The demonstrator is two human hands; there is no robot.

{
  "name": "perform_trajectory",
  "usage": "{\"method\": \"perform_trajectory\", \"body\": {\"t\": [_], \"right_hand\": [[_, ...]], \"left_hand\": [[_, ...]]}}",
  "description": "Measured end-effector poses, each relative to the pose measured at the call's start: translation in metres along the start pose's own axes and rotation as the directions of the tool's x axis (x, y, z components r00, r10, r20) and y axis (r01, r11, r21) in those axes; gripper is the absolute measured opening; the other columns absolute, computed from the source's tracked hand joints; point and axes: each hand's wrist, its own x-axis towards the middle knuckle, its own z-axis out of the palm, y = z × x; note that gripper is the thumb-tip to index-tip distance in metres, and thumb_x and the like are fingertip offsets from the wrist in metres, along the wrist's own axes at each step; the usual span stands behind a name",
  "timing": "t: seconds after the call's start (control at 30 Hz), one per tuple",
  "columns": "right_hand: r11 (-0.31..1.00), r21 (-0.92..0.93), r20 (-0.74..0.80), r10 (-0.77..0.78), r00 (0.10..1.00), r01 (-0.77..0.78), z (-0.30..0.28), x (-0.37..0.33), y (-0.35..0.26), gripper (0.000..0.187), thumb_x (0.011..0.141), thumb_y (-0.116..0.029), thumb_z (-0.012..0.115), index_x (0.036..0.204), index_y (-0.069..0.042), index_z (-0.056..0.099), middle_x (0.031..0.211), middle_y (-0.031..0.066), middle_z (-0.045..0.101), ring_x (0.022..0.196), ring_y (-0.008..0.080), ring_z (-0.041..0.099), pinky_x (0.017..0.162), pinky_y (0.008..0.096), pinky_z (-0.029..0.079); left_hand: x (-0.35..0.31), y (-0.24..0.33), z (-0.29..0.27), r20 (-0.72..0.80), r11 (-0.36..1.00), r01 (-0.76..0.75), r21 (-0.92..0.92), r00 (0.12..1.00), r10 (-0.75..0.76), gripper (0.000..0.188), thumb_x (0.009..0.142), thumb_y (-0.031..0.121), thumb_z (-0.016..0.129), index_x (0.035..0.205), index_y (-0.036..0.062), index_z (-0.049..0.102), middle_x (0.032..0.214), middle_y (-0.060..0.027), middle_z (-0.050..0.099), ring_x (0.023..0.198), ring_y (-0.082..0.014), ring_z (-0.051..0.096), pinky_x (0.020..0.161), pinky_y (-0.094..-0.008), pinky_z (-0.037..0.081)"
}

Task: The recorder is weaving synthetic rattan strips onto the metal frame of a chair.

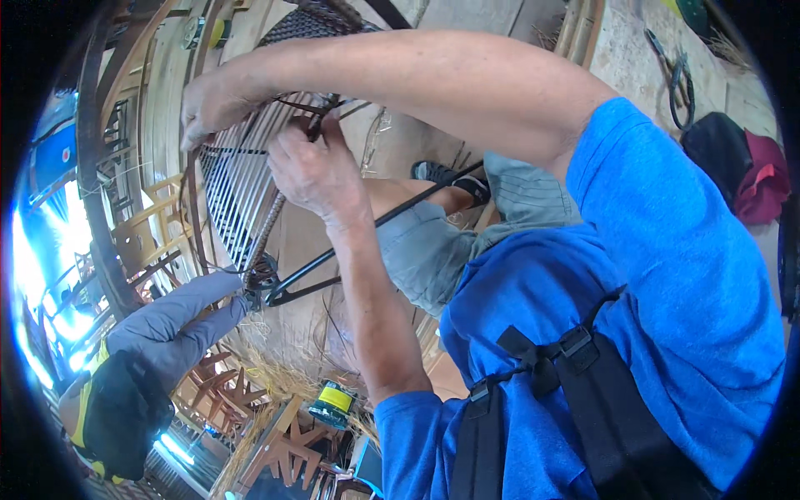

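Note:
A chair-like frame with pale cords stretched across it stands before me, its far part covered in dark weave. My left hand is closed at the frame's wrapped edge, its fingers pinching a dark weaving strip there. Crossing above it, my right forearm reaches to the far left side of the cords. There my right hand is curled, with a dark strand by its fingertips that runs across the cords and loops down; its grip is partly hidden.
Black metal legs stick out near my knee. Pliers and black and maroon cloth lie at right. Another person is at lower left. A spool with a yellow label, straw and wooden pieces lie below.

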Motion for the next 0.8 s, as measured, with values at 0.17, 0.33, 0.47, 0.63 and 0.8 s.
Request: {"method": "perform_trajectory", "body": {"t": [0.17,0.33,0.47,0.63,0.8], "right_hand": [[0.973,0.0,0.304,0.222,0.927,-0.232,0.03,0.017,0.004,0.036,0.085,-0.045,0.056,0.079,-0.011,0.067,0.064,0.0038,0.056,0.056,0.0186,0.05,0.048,0.0357,0.04],[0.979,-0.136,0.52,0.203,0.83,-0.154,0.064,0.019,-0.019,0.036,0.083,-0.043,0.058,0.077,-0.007,0.063,0.065,0.0029,0.052,0.056,0.0174,0.05,0.048,0.0339,0.041],[0.988,-0.1,0.708,0.156,0.689,-0.122,0.093,0.019,-0.041,0.033,0.085,-0.035,0.054,0.085,-0.003,0.063,0.071,0.0077,0.057,0.061,0.023,0.053,0.052,0.0385,0.043],[0.928,-0.157,0.596,-0.182,0.782,0.336,0.114,-0.003,-0.062,0.034,0.081,-0.031,0.06,0.094,0.001,0.066,0.084,0.0153,0.066,0.082,0.0311,0.064,0.074,0.0425,0.048],[0.873,-0.286,0.379,-0.274,0.884,0.394,0.119,-0.039,-0.075,0.011,0.071,-0.014,0.059,0.07,-0.004,0.061,0.064,0.0114,0.06,0.069,0.0262,0.063,0.066,0.0432,0.047]], "left_hand": [[-0.008,-0.004,0.001,-0.045,0.999,-0.038,0.017,0.998,0.039,0.029,0.068,0.015,0.076,0.087,0.0,0.058,0.084,-0.0132,0.057,0.08,-0.0314,0.055,0.07,-0.0415,0.043],[-0.008,-0.008,0.002,-0.128,0.992,-0.128,0.015,0.983,0.129,0.04,0.074,0.013,0.069,0.108,-0.0002,0.055,0.099,-0.017,0.057,0.086,-0.0374,0.053,0.077,-0.0441,0.042],[-0.021,-0.019,0.011,-0.141,0.974,-0.026,-0.225,0.99,-0.006,0.039,0.079,0.013,0.062,0.114,0.0023,0.049,0.105,-0.0149,0.056,0.093,-0.0383,0.052,0.08,-0.046,0.041],[0.0,-0.01,-0.013,0.257,0.938,-0.313,0.15,0.928,0.268,0.031,0.077,0.027,0.068,0.096,0.0046,0.057,0.096,-0.0126,0.059,0.084,-0.0285,0.054,0.075,-0.0421,0.042],[0.008,-0.01,-0.005,0.174,0.996,-0.073,0.057,0.983,0.062,0.027,0.073,0.029,0.072,0.087,0.0077,0.062,0.083,-0.011,0.062,0.081,-0.0314,0.057,0.076,-0.0433,0.042]]}}
